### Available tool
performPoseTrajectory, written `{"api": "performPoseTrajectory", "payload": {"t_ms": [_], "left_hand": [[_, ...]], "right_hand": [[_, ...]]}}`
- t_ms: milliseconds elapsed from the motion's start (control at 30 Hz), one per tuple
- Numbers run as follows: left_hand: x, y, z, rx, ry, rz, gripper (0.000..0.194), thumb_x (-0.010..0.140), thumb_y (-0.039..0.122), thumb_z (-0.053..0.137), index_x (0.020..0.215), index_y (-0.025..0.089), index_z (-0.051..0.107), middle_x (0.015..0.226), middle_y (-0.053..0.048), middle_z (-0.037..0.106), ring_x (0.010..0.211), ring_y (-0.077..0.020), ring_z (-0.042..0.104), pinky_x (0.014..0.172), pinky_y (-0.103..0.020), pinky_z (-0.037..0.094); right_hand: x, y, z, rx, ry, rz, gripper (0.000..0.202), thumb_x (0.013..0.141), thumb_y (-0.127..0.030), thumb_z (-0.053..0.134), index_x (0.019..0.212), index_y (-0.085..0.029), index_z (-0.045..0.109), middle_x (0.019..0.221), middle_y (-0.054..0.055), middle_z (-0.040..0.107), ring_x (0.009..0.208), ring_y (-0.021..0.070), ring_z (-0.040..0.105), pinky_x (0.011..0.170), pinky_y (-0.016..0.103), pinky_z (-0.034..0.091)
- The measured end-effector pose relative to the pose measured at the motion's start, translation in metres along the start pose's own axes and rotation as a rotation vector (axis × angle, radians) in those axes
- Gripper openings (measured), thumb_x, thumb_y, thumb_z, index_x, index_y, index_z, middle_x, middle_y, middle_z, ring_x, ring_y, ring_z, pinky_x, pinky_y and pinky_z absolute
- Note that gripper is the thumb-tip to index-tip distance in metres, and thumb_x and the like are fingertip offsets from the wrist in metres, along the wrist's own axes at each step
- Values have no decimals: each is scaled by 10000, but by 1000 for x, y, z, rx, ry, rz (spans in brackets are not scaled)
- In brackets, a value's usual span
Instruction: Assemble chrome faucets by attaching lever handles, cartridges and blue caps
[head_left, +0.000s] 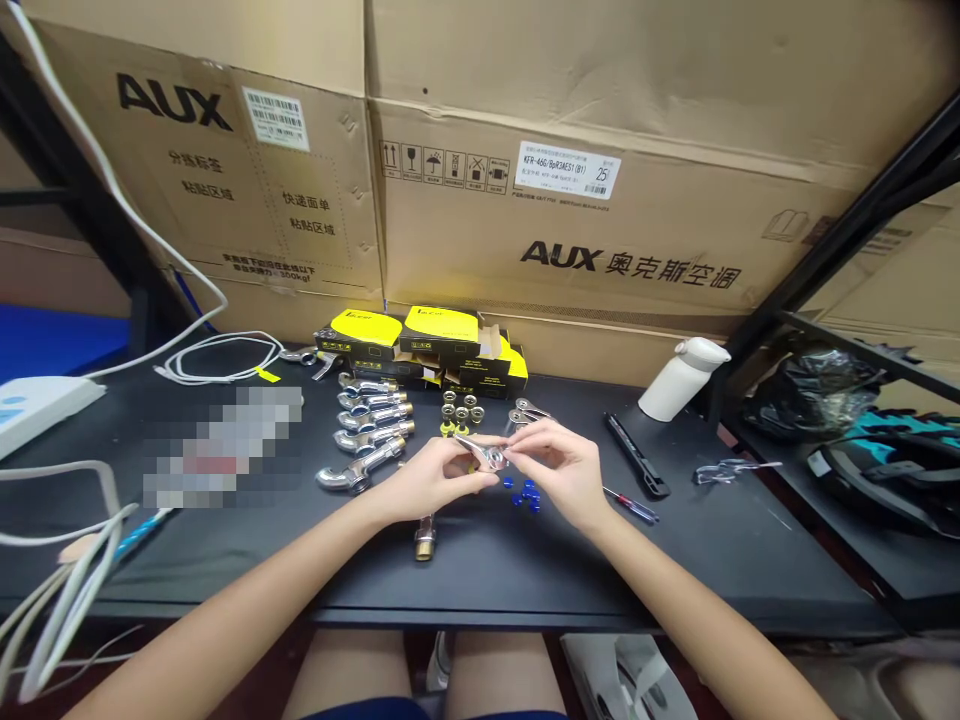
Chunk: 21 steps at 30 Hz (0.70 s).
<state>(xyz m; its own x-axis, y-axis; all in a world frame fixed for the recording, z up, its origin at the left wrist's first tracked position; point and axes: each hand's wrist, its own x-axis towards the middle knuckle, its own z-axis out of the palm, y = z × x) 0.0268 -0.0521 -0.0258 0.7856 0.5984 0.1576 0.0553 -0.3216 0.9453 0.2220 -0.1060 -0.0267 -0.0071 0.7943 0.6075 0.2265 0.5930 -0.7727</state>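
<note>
My left hand is closed around a chrome faucet handle, whose round hollow end faces me. At that end, the thumb and fingertips of my right hand are pinched together; whatever is between them is too small to make out. Small blue caps lie on the table just below the handle. Partly under my left hand stands a chrome faucet body with a brass threaded end. Behind my hands are several round valve cartridges and more chrome handles.
Chrome faucet bodies lie in a column at left, near yellow and black boxes. To the right are a screwdriver, a black utility knife and a white bottle. White cables and a power strip occupy the left side.
</note>
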Motion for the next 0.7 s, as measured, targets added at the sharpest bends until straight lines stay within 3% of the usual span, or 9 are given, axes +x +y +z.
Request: {"api": "performPoseTrajectory", "payload": {"t_ms": [100,233,400,533,700], "left_hand": [[1,0,1,-8,3,-1,258,848,339,612,1000,135,658,1247,-117,609,749,-133,618,692,-267,536],[1,-2,3,-33,6,10,261,837,350,622,959,124,672,1255,-129,603,742,-134,626,689,-271,545],[1,-5,6,-63,33,-36,273,807,365,661,909,112,680,918,-87,705,661,-149,653,665,-278,552],[2,-6,7,-92,79,-53,257,810,363,661,854,110,664,802,-58,692,676,-173,682,683,-291,563],[3,-3,7,-154,95,-49,263,824,361,644,882,105,655,892,-76,690,716,-173,683,707,-310,584]], "right_hand": [[1,-2,0,-87,-45,-67,133,805,-146,677,861,-243,749,874,47,717,810,190,677,725,341,577],[-2,-2,3,-134,-15,-109,98,791,-148,695,830,-225,741,809,36,731,775,198,688,758,360,567],[-6,-2,2,-253,-24,-154,71,799,-165,693,823,-214,739,824,42,743,761,201,707,731,342,589],[-3,-3,-2,-347,-114,-322,221,851,-113,607,1002,-222,725,994,57,738,918,211,710,833,349,598],[-5,2,-4,-476,-170,-577,459,850,-23,557,1269,-207,592,1145,85,686,1101,215,640,936,357,564]]}}
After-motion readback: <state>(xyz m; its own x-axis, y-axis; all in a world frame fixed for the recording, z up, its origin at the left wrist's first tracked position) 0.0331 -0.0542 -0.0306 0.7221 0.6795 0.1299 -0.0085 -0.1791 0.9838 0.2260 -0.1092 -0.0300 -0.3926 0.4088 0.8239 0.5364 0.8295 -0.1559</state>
